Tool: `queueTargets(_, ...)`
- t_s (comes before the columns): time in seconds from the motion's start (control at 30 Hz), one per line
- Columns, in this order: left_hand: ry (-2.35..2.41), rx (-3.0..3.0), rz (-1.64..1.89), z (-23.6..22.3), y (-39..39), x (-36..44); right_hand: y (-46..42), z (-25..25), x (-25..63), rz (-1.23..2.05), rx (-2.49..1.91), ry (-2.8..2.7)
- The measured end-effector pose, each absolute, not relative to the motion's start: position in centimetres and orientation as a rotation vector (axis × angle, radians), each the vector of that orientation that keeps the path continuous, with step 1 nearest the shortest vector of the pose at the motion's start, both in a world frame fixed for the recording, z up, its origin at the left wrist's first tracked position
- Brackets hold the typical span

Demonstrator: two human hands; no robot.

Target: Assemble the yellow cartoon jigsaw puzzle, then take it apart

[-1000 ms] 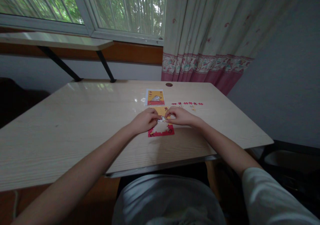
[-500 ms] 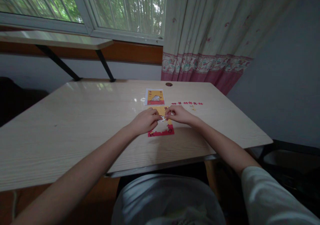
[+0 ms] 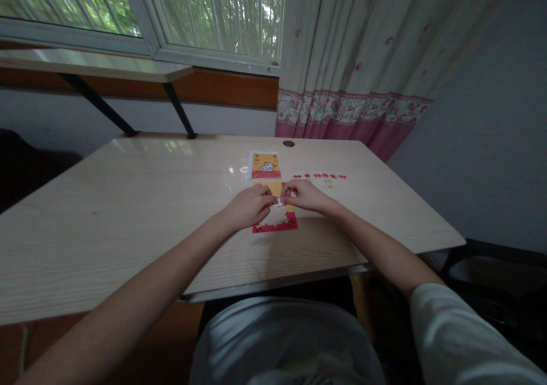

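Note:
A partly assembled jigsaw puzzle lies flat on the table, yellow at the far part and red along its near edge, with bare table showing inside the frame. My left hand rests on its left side, fingers bent and closed at a white puzzle piece in the middle. From the right, my right hand pinches at the same white area, thumb and forefinger together. Fingers cover much of the piece, so its exact fit is hidden. Just beyond the puzzle lies a matching picture card.
Several loose red puzzle pieces form a row right of the card, with a few pale yellow pieces nearer. A raised shelf stands at the back left of the wooden table. A curtain hangs behind.
My right fingers have shifted very slightly at the white piece. My left hand stays almost still, and the other pieces lie as before.

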State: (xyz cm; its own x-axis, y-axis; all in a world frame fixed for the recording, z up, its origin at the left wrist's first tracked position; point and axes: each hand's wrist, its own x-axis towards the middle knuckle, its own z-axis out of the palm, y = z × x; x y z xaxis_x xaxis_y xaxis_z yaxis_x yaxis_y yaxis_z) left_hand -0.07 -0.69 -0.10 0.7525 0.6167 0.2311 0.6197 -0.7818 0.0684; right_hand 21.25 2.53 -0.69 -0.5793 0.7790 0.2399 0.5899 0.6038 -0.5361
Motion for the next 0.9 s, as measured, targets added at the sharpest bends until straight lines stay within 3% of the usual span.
queueTargets(0.9, -0.936, -2.934, -0.329, 0.21, -0.87, 0.03, 1.93, -0.56, 21.01, 0.527, -0.993, -2.492)
